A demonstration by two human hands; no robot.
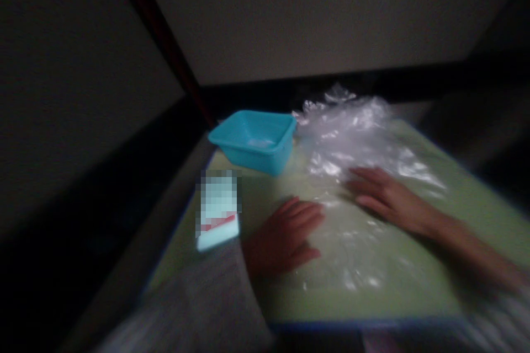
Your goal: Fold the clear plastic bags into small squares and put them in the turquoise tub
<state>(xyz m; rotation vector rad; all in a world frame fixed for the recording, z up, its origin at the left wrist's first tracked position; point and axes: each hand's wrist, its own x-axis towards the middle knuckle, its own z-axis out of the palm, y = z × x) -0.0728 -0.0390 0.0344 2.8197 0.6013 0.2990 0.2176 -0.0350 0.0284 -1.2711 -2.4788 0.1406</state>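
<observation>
And here the clear plastic film (356,256) is being met by two bare hands! It is spread flat on the near right side of the turquoise basin (265,159), while just to the basin's right a crumpled heap of clear plastic (351,121) is piled up, bright glints thrown off its folds. Whether heap and flat film are joined as one piece cannot be told.

The left hand (285,237) is held palm down, nearer than the basin and slightly to its right; its grip is unclenched, the fingers stretched forward together and the thumb set apart, with the fingertips brought to the film. The right hand (383,196) is placed farther right of the basin, at the near edge of the heap; its grip is loosened too, fingers extended over the plastic, though firm contact is hidden by blur.

Just in front of the basin, on the left, a lit screen (217,204) is seen, partly pixelated and crossed by a red band. All of this is carried by a green tabletop (486,231), edged in blue. Beyond the basin, a pale wall (323,22) is sunk in gloom.
</observation>
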